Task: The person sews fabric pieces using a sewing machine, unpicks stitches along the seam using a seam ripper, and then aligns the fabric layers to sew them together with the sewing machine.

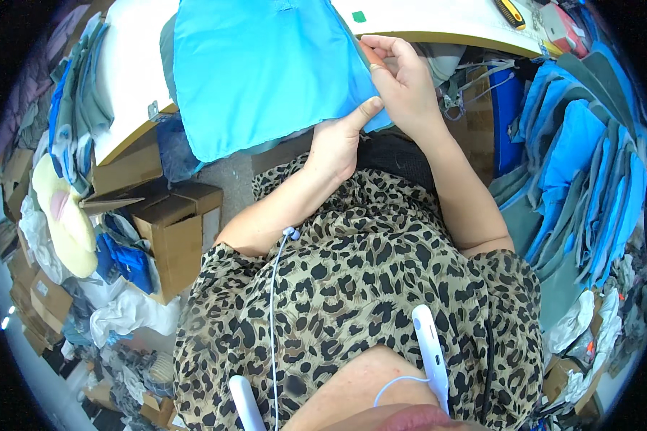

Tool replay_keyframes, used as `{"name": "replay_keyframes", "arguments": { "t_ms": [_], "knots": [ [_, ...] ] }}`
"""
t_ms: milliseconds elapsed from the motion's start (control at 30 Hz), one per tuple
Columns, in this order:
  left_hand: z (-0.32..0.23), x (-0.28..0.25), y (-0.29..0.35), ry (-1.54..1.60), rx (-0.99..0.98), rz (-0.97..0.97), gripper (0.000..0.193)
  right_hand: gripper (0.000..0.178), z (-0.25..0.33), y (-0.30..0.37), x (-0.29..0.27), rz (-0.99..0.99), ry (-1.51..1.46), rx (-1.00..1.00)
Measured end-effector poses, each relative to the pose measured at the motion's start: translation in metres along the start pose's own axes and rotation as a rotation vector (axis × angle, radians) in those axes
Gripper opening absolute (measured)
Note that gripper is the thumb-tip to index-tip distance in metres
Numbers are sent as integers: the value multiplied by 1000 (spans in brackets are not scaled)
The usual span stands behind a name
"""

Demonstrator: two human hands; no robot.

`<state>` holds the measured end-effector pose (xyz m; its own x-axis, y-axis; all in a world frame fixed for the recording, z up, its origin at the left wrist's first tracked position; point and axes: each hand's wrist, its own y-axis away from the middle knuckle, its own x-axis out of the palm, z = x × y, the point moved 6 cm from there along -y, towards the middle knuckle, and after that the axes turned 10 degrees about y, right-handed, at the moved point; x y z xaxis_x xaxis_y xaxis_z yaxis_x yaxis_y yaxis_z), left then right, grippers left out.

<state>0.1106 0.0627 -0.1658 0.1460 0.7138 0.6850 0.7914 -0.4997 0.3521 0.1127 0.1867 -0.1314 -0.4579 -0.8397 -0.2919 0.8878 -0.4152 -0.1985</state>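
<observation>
A bright blue fabric panel (266,79) with stitched edges and a grey-green backing lies partly on the white table and hangs over its front edge towards me. My left hand (341,140) grips its near right corner, the thumb on the blue face and the fingers hidden beneath. At the right-hand edge of the panel, my right hand (402,82) is closed, its thumb and fingers pinching the cloth. The fingertips there are partly covered by the fabric edge.
The white table (133,57) has a yellow-edged front, with a yellow-and-black cutter (510,13) at the far right. Stacked blue and grey-green panels (582,165) hang at the right, more (79,100) at the left. Cardboard boxes (176,237) and plastic bags (133,316) crowd the left floor.
</observation>
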Motion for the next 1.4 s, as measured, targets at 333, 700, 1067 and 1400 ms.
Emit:
{"name": "replay_keyframes", "arguments": {
  "t_ms": [333, 700, 1067, 1400],
  "knots": [
    [-4, -3, -2, -40, 63, 19, 56, 35, 4, -4, 3, -17, 101, -31],
    [-6, 6, 1, -3, 22, 45, 60, 38, 0, 2, 0, -27, 142, -20],
    [3, 7, 6, -26, 29, 60, 62, 36, -2, -2, -5, -101, 222, 34],
    [-44, 30, 67, -1352, -10, 997, 75, 36, -7, 1, -6, 19, -67, 84]
  ]
}}
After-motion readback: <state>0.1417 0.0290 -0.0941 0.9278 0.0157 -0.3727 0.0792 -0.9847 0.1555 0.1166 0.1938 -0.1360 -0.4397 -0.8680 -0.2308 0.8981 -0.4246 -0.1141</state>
